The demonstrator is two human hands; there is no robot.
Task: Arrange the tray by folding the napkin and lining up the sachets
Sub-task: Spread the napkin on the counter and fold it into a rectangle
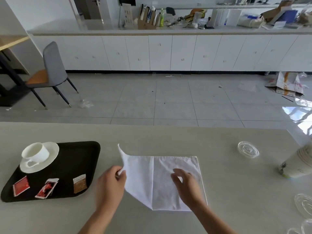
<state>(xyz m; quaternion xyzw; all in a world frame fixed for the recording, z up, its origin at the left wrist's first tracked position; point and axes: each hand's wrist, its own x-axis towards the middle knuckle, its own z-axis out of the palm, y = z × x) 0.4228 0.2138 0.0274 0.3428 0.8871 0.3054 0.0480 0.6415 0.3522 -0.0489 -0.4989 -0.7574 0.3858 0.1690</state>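
Note:
A white napkin [162, 181] lies on the pale table, right of a black tray [79, 166]. My left hand [111, 184] pinches the napkin's left edge and lifts that flap off the table, its corner pointing up. My right hand [185, 183] rests flat on the napkin's right half, fingers spread. On the tray's front lie three sachets: a red one [21, 185] at the left, a red-and-white one [47, 188] tilted in the middle, and a brown one [79, 183] at the right. They lie at different angles.
A white cup on a saucer [38, 156] stands at the tray's back left. Clear plastic lids [248, 149] and a stack of paper cups [298, 164] lie at the table's right. More clear lids [303, 206] sit at the right front edge.

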